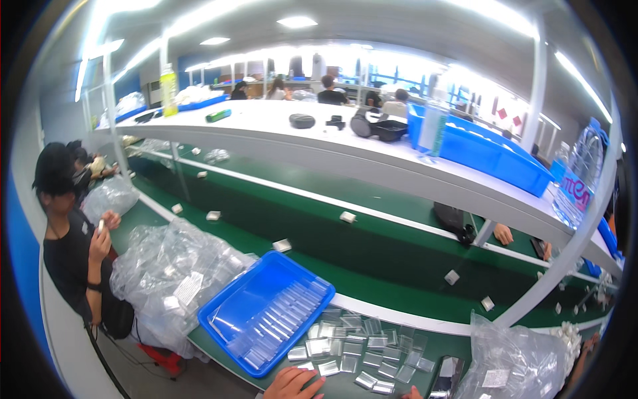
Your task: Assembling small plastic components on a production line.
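Note:
At the lower edge, my left hand [292,384] lies low over the green bench, fingers stretched to the right and apart, with nothing visible in them. It is just below the blue tray [219,302] and beside the nearest of several small clear plastic cases [349,364]. Those cases are spread loosely over the bench. Inside the tray, more clear plastic pieces [282,316] stand in a neat overlapping row. Of my right hand [413,394], only a fingertip or two shows at the lower edge, below the loose cases; the rest is out of the picture.
A large clear plastic bag [179,279] lies left of the tray, another bag [508,366] at the right beside a dark phone-like object [447,376]. Beyond runs a green conveyor belt [399,256] with small white pieces. A white shelf [266,126] crosses above. A co-worker [73,246] sits at left.

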Demonstrator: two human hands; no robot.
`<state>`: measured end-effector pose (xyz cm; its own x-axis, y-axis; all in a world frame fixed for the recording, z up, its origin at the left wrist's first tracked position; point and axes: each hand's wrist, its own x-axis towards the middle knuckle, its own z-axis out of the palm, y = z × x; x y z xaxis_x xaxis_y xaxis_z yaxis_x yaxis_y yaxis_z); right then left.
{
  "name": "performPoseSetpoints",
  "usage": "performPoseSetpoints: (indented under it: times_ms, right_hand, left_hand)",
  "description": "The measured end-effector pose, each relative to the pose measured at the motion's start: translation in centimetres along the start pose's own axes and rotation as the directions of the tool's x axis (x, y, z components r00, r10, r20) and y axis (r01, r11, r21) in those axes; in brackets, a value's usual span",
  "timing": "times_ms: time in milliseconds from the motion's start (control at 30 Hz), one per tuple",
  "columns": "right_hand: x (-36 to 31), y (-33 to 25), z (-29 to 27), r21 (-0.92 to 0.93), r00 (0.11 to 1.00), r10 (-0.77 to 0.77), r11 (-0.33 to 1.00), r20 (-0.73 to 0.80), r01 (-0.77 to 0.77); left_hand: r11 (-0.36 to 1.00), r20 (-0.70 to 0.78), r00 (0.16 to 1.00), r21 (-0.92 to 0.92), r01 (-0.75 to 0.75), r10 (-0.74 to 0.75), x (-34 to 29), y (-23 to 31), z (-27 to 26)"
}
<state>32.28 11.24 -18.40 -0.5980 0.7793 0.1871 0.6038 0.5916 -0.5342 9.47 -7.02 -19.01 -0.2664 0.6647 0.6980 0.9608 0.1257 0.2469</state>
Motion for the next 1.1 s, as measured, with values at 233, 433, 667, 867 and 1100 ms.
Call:
performPoseSetpoints:
  times_ms: [233, 433, 667, 867, 1100]
  right_hand:
    - [-0.7, 0.4, 0.1, -0.096, 1.000, -0.018, 0.995, 0.006, 0.019]
    - [-1.2, -0.1, 0.4, -0.131, 0.994, -0.011, 0.991, -0.111, -0.004]
    - [-1.4, 3.0, 3.8, 0.032, 0.944, -0.028, 0.999, -0.327, 0.041]
    - [-1.0, 3.1, 4.3, 0.006, 0.930, -0.005, 1.000, -0.367, 0.007]
    - [-1.3, 2.5, 3.9, -0.007, 0.908, 0.005, 1.000, -0.418, -0.009]
  left_hand:
    - [0.999, 0.056, 0.998, -0.034, 0.022, -0.020, -0.9, -0.2, 0.4]
    - [1.000, 0.058, 0.998, -0.016, 0.026, -0.025, -1.4, -0.1, 0.8]
    - [1.000, 0.117, 0.993, 0.005, -0.010, 0.009, -1.0, -1.2, 1.2]
    - [1.000, 0.113, 0.994, 0.017, -0.016, 0.014, -1.4, -1.3, 1.9]
    - [0.997, 0.110, 0.993, -0.064, -0.032, 0.039, -1.8, -1.3, 1.9]
